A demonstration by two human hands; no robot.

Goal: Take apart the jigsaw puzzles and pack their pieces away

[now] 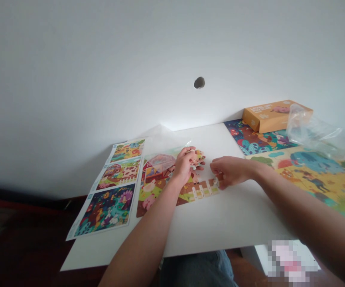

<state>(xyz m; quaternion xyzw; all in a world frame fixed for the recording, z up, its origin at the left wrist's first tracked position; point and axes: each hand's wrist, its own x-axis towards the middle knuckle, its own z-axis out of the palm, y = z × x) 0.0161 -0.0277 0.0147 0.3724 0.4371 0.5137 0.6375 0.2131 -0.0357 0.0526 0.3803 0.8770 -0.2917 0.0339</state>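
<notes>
Centrally, the farm puzzle [172, 187] lies on the tabletop [220, 223]. Left hand [186, 165] fingers pinch loose pieces above it; right hand [230, 171] fingers press its right edge. Careless pressure could plausibly dislodge joined pieces.

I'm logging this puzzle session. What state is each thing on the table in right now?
Farm puzzle: partly assembled, flat on the white table.
Left hand: holding puzzle pieces.
Right hand: pressing a piece at the fence edge.
Orange box: closed.
Clear plastic bag: crumpled, looks empty.
Reference sheet: lying flat.
Animal puzzles: assembled.
</notes>
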